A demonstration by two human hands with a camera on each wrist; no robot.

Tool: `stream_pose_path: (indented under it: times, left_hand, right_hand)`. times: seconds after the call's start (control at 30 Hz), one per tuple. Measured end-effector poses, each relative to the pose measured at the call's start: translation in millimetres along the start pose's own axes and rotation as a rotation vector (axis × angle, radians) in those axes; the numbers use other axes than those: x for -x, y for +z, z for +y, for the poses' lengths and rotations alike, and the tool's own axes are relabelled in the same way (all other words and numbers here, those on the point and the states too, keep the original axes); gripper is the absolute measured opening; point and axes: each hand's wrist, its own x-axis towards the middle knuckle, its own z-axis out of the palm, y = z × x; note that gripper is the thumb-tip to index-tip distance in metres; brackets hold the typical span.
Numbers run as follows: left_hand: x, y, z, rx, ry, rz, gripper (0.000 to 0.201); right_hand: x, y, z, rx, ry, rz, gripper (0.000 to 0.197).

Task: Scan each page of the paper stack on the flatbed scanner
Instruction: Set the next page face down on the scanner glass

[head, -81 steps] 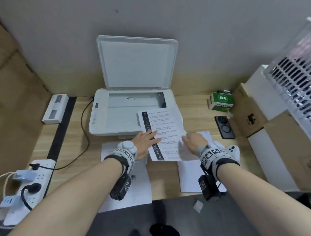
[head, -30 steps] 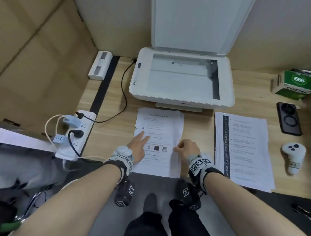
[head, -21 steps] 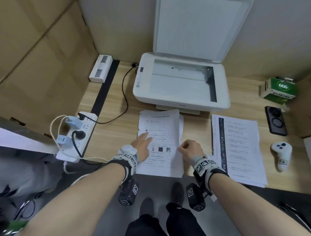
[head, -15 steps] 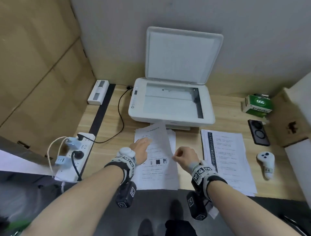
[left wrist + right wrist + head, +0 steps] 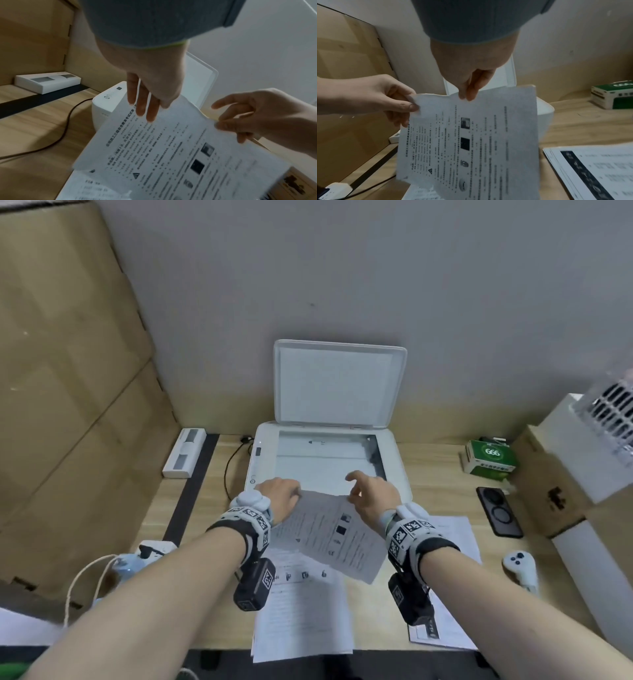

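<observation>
The white flatbed scanner (image 5: 394, 474) stands at the back of the desk, lid (image 5: 339, 385) up and glass (image 5: 325, 463) bare. Both hands hold one printed sheet (image 5: 329, 532) in the air just in front of it, tilted. My left hand (image 5: 291, 494) pinches its left top corner, thumb on one face and fingers on the other (image 5: 409, 104). My right hand (image 5: 356, 491) pinches the top edge (image 5: 467, 94) between thumb and fingertips. Under the sheet (image 5: 171, 155) the paper stack (image 5: 301, 611) lies flat on the desk. A second pile (image 5: 455, 539) with a black-striped top page (image 5: 590, 169) lies to the right.
A power strip (image 5: 150, 549) with plugs and a cable (image 5: 227, 470) lie at the left, and a white box (image 5: 185, 451) sits by the cardboard wall (image 5: 68, 371). On the right are a green box (image 5: 489, 457), a black device (image 5: 500, 511), a white controller (image 5: 520, 568) and cardboard boxes (image 5: 548, 484).
The top sheet has come off the left stack and risen toward the scanner. Both hands, which lay on the stack, now pinch it in the air. The head view has tilted up.
</observation>
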Motion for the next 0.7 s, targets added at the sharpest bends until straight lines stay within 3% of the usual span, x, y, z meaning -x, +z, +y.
stream_pose_path:
  times: [0.27, 0.4, 0.5, 0.57, 0.7]
  left_hand:
    - [-77, 5, -11, 0.032, -0.073, 0.029, 0.018]
    - [-118, 15, -17, 0.053, -0.111, 0.008, 0.013]
    - [-150, 26, -24, 0.151, -0.152, 0.020, 0.052]
    - [-162, 30, -27, 0.181, -0.154, 0.032, 0.070]
    - [-185, 42, -33, 0.045, -0.155, 0.030, 0.049]
  right_hand:
    - [-94, 0, 27, 0.060, 0.017, 0.003, 0.048]
    - [-138, 22, 50, -0.099, -0.007, -0.056, 0.054]
    - [-165, 44, 69, -0.193, -0.034, -0.046, 0.076]
    - [-180, 56, 78, -0.164, -0.044, -0.017, 0.080]
    - [-202, 72, 87, -0.103, -0.071, -0.001, 0.061]
